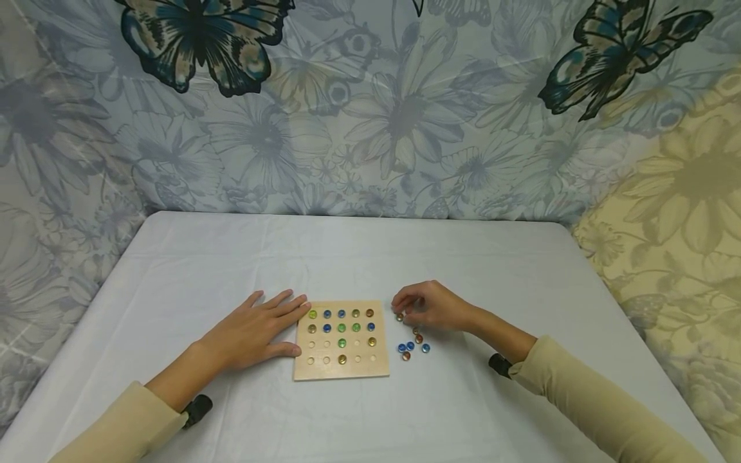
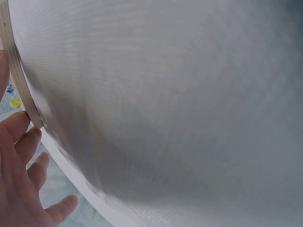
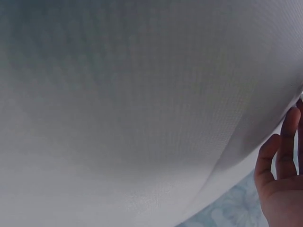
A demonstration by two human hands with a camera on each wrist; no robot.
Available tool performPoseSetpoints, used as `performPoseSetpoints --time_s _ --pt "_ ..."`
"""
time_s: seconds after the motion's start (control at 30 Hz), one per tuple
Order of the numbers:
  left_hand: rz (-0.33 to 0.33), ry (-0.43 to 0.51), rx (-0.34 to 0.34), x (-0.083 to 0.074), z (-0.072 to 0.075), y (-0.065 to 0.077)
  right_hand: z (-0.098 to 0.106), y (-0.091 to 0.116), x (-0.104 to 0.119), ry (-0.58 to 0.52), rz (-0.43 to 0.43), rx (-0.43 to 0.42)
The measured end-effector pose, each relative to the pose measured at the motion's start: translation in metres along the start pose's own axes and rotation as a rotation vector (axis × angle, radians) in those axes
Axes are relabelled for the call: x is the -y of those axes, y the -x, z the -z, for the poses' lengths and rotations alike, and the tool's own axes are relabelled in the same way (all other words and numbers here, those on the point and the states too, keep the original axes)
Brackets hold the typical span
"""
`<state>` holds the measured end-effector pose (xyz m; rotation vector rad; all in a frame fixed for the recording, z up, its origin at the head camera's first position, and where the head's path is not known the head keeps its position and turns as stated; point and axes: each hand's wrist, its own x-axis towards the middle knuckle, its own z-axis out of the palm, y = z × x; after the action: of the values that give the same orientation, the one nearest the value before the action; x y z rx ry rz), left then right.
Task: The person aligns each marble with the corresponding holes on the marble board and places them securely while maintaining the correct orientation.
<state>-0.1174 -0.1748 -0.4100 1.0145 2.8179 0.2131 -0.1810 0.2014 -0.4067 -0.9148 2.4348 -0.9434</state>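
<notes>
Namely: round-pitted wooden board (image 1: 365, 369), glass marbles (image 1: 410, 346), off the far edge of white-clothed surface (image 1: 347, 257); left hand (image 1: 250, 330) splays against board; right hand (image 1: 435, 305) pinches one marble; floral drapery (image 1: 405, 128) behind.

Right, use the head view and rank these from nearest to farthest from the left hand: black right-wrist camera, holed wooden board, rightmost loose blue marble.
1. Holed wooden board: touched by the left hand at its left side.
2. Rightmost loose blue marble: right of the board.
3. Black right-wrist camera: farther right, by the sleeve cuff.
</notes>
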Motion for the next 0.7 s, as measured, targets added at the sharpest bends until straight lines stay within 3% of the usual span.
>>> performPoseSetpoints --time_s 0.37,0.7 --pt "0.009 -0.013 0.001 0.0013 -0.0019 -0.0009 -0.0016 -0.0015 0.0015 0.095 0.024 -0.021" --pt "0.002 -0.008 -0.006 0.0018 -0.0022 -0.0007 -0.006 0.0025 0.0066 0.069 0.068 -0.057"
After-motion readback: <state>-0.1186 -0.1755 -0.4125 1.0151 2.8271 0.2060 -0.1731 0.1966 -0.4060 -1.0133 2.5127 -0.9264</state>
